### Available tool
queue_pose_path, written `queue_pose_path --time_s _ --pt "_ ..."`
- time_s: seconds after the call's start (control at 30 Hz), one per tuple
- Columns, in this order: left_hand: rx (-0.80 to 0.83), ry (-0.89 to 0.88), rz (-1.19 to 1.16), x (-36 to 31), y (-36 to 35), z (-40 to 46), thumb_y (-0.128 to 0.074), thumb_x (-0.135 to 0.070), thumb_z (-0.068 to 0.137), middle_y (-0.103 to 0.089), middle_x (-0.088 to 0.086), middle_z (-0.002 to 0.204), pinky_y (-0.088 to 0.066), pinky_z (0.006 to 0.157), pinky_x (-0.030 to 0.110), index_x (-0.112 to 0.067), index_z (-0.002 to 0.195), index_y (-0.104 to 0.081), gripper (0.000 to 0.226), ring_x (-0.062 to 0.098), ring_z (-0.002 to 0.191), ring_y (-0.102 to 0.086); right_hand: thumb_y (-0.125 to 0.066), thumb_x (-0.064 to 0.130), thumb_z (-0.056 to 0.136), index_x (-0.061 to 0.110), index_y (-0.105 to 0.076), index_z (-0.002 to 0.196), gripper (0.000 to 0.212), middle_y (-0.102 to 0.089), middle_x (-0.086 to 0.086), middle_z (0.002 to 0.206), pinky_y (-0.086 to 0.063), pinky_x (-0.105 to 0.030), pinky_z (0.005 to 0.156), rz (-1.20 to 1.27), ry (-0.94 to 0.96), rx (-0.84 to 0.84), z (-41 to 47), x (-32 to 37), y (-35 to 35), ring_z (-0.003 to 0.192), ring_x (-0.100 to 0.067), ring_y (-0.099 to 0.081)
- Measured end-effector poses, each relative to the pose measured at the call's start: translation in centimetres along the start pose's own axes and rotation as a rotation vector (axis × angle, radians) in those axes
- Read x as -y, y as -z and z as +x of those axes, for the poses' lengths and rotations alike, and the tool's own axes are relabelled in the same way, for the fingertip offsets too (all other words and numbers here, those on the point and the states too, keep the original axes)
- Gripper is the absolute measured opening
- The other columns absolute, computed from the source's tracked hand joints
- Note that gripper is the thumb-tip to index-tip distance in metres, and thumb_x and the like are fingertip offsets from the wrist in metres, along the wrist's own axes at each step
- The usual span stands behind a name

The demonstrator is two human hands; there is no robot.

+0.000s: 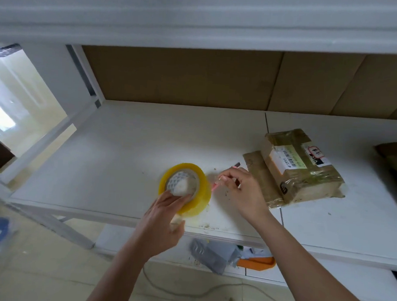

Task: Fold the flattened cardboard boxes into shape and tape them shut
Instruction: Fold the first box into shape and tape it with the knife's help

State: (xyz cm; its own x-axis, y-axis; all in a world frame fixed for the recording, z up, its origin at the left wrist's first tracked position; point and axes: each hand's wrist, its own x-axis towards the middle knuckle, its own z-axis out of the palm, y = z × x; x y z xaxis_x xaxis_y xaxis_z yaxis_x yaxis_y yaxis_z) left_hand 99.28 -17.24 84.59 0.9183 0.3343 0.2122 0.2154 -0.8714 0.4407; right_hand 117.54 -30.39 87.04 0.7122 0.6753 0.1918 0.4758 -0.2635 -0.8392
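At the table's (125, 147) near edge the left hand (165, 219) grips the tape roll (186, 190) by its core, the right hand (241, 191) pinches a pink cutter (223, 180), and the taped box (303, 168) lies just right, light but stiff, probably best taken by its edges.

Hidden and unclear parts
The pink tool (226, 177) is mostly covered by the right hand's fingers (231, 174); label print (283, 157) unreadable.

Barcode label (281, 159) on taped parcel (303, 168), print seemingly unreadable.
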Motion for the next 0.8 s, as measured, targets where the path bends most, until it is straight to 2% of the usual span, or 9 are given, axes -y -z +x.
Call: queue_pose_path --time_s 0.13,0.2,0.3,0.4,0.5,0.57,0.63,0.73,0.8 --pt "-0.258 0.057 -0.233 -0.3 -0.1 1.1 -0.070 -0.004 0.083 -0.067 -0.001 0.104 -0.051 0.082 0.022 -0.003 0.099 -0.074 0.017 0.008 0.092 -0.063 -0.048 0.014 0.100 0.013 -0.069 0.093 0.022 -0.055 0.004 0.078 -0.035 -0.002 0.062 -0.036 -0.198 0.130 -0.5 -0.4 0.0 0.069 0.000 -0.049" --pt "-0.325 0.249 -0.246 -0.5 -0.2 2.1 -0.078 0.001 0.076 -0.060 0.004 0.105 -0.041 0.074 0.015 -0.003 0.102 -0.068 0.029 0.010 0.094 -0.056 -0.044 0.015 0.103 0.011 -0.064 0.092 0.024 -0.062 -0.003 0.073 -0.046 -0.014 0.054 0.130 -0.325 0.179 -1.0 -0.3 -0.2 0.053 -0.006 -0.057" --pt "-0.233 0.498 -0.146 -0.6 -0.6 3.6 -0.080 -0.005 0.070 -0.044 0.012 0.123 -0.034 0.089 0.020 -0.014 0.123 -0.050 0.062 0.015 0.120 -0.038 -0.041 0.017 0.104 0.008 -0.063 0.094 0.026 -0.067 -0.013 0.085 -0.059 -0.033 0.069 0.220 -0.419 0.166 -1.1 -0.6 -0.2 0.071 -0.023 -0.068" --pt "-0.042 0.752 -0.214 -0.3 0.1 5.6 -0.077 -0.013 0.074 -0.031 0.014 0.143 -0.036 0.105 0.041 -0.017 0.147 -0.031 0.086 0.031 0.136 -0.030 -0.042 0.017 0.102 0.007 -0.066 0.092 0.028 -0.069 -0.012 0.078 -0.060 -0.034 0.068 0.325 -0.471 0.150 -1.1 -0.5 -0.3 0.068 -0.023 -0.069" --pt "-0.018 0.876 -0.342 0.1 0.4 6.8 -0.067 -0.009 0.084 -0.055 0.016 0.132 -0.048 0.088 0.038 -0.009 0.137 -0.051 0.055 0.033 0.116 -0.055 -0.048 0.028 0.100 0.006 -0.070 0.085 0.034 -0.069 -0.011 0.068 -0.056 -0.026 0.057 0.415 -0.503 0.111 -1.2 0.1 -0.3 0.058 -0.018 -0.067" --pt "-0.055 0.876 -0.358 0.3 0.4 6.8 -0.061 0.001 0.080 -0.067 0.013 0.101 -0.053 0.074 0.037 -0.010 0.104 -0.068 0.027 0.031 0.093 -0.062 -0.057 0.035 0.096 0.005 -0.069 0.078 0.037 -0.070 -0.009 0.065 -0.057 -0.026 0.058 0.321 -0.433 0.055 -1.3 -0.1 -0.1 0.058 -0.018 -0.067" --pt "-0.131 0.820 -0.469 0.5 0.5 6.3 -0.058 0.006 0.079 -0.063 0.008 0.091 -0.049 0.065 0.032 -0.022 0.089 -0.063 0.030 0.028 0.086 -0.060 -0.064 0.027 0.092 0.004 -0.066 0.074 0.029 -0.070 -0.009 0.066 -0.060 -0.031 0.064 0.288 -0.384 0.024 -1.6 -0.4 0.3 0.059 -0.020 -0.066" --pt "-0.253 0.558 -0.614 0.4 1.3 4.6 -0.056 0.010 0.085 -0.057 0.003 0.107 -0.050 0.068 0.028 -0.035 0.098 -0.050 0.047 0.018 0.094 -0.056 -0.068 0.012 0.089 0.006 -0.066 0.084 0.007 -0.070 -0.014 0.072 -0.061 -0.034 0.069 0.360 -0.356 0.019 -1.7 -0.4 0.8 0.063 -0.021 -0.067" --pt "-0.249 0.360 -0.651 0.5 2.0 3.4 -0.061 0.013 0.085 -0.058 -0.001 0.108 -0.054 0.067 0.021 -0.036 0.105 -0.046 0.055 0.009 0.095 -0.060 -0.070 0.002 0.086 0.014 -0.060 0.098 0.020 -0.068 -0.020 0.072 -0.060 -0.030 0.065 0.427 -0.328 0.004 -1.4 -0.2 1.2 0.062 -0.020 -0.068"
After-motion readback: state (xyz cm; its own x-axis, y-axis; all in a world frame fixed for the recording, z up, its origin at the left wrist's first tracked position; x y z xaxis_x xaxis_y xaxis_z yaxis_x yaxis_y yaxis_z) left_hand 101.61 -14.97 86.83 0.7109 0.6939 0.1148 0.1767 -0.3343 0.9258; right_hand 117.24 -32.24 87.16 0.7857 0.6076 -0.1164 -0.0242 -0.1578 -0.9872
